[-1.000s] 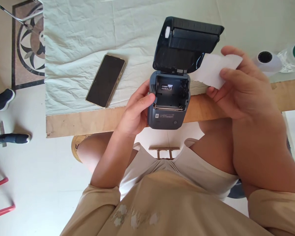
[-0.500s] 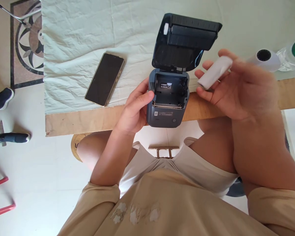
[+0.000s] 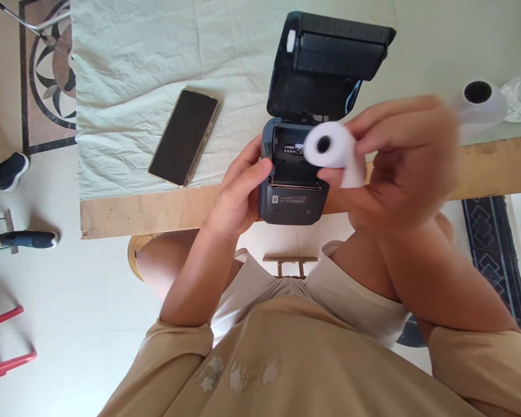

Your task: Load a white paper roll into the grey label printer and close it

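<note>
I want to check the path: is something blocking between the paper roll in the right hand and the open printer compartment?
Nothing visible. The paper roll in the right hand hovers at the printer compartment, lid raised; the left hand grips its side.

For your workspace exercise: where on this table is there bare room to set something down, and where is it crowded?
Free: the cloth left of and beyond the phone, and the wood strip in front of it. Crowded: around the open printer, where the left hand grips it and the right hand holds a paper roll.

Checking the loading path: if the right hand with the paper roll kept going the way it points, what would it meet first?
Probably the printer's open paper bay: the right hand holds the paper roll just beside it, though depth is unclear.
</note>
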### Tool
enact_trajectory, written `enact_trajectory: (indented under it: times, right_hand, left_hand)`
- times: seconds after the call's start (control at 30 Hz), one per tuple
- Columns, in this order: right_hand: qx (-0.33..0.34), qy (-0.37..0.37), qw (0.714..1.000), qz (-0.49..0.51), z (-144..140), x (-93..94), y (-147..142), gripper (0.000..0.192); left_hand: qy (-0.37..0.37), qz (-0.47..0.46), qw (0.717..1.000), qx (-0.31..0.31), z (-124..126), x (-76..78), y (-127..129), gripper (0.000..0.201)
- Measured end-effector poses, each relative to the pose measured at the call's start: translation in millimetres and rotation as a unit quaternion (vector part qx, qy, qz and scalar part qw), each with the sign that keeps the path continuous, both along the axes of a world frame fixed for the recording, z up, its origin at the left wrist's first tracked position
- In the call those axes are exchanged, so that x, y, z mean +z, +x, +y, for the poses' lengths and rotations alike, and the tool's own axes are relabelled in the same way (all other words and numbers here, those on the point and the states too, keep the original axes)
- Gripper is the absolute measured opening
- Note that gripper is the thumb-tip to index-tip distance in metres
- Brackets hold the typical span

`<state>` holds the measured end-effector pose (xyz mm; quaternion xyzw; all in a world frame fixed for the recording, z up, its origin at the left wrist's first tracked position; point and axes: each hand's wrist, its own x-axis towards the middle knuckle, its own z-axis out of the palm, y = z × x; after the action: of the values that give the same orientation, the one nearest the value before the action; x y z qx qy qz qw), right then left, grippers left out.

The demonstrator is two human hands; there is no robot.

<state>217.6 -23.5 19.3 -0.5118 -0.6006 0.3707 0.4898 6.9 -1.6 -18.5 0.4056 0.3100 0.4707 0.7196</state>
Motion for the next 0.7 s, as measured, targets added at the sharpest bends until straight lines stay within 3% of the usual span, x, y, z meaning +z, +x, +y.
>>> enact_trajectory:
  times: [0.1, 0.17, 0.27, 0.33, 0.57, 0.63, 0.7]
  right_hand:
    - [-0.018, 0.127, 0.981, -0.147, 4, -0.3, -8, 0.014]
    - [-0.017, 0.213, 0.949, -0.233, 6, -2.8, -7, 0.013]
    - [-0.006, 0.311, 0.919, -0.244, 3, -5.6, -2, 0.012]
    - [0.004, 0.342, 0.913, -0.223, -5, -6.0, -2, 0.014]
    - [0.138, 0.336, 0.906, -0.217, -15, -3.1, 9, 0.019]
    - [0.120, 0.238, 0.944, -0.193, -9, -1.1, 22, 0.016]
    - [0.094, 0.092, 0.978, -0.162, -3, 0.1, 35, 0.036]
  left_hand:
    - [0.003, -0.009, 1.000, 0.006, -2, 1.1, 2, 0.042]
    - [-0.012, 0.005, 1.000, 0.013, -4, 6.3, 3, 0.040]
    - [-0.029, 0.023, 0.999, 0.023, -7, 13.1, 5, 0.040]
    - [-0.025, 0.030, 0.999, 0.036, -8, 13.3, 5, 0.049]
    - [0.018, 0.079, 0.996, 0.021, -9, -1.4, -4, 0.068]
    - [0.042, 0.088, 0.995, 0.018, -8, -4.2, -6, 0.072]
    - [0.052, 0.093, 0.994, 0.016, -7, -6.1, -8, 0.073]
